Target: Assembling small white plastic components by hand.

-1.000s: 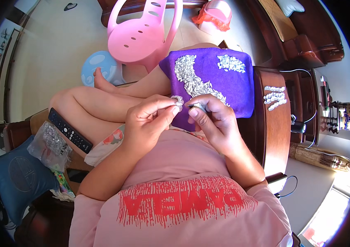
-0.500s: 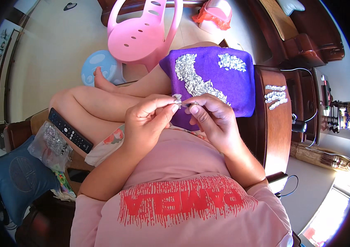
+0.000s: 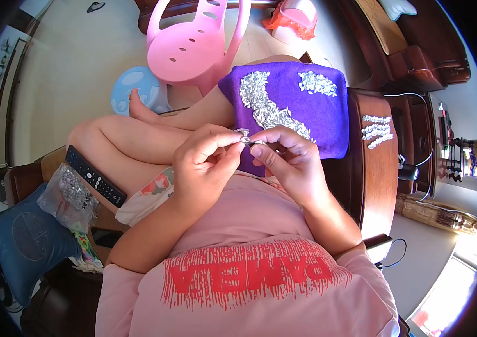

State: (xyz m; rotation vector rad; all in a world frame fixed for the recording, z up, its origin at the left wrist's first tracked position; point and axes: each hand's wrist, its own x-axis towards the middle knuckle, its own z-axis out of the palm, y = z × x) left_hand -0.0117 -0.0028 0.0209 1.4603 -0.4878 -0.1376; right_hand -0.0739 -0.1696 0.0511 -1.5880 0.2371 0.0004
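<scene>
Both hands meet over the lap, fingertips nearly touching. With thumb and forefinger, the left hand [image 3: 201, 163] pinches a small silver piece [image 3: 244, 134], which stands up just above the fingertips. Close beside it, the right hand [image 3: 294, 163] appears to grip a small dark piece [image 3: 251, 143] the same way, though the fingers hide most of it and its kind cannot be told.

Several short silver rows [image 3: 376, 132] lie on the wooden armrest [image 3: 374, 194] to the person's right; they look like the finished share. Plenty seems left: a long curved heap of loose pieces [image 3: 277, 119] and a smaller heap [image 3: 317, 84] sit on the purple cloth [image 3: 325, 123], and more silver bits show in a clear bag [image 3: 70, 194] on the left. The piece between the hands looks partway done, by judgement only.

Plain purple stretches run between the two heaps and along the cloth's right side, giving the right hand some room. The long heap's lower end comes near the right fingers, so a low sweep could scatter pieces. The cloth's right edge lies just beside the armrest. To the left, the bare legs and a remote control [image 3: 96, 177] border the working space.
</scene>
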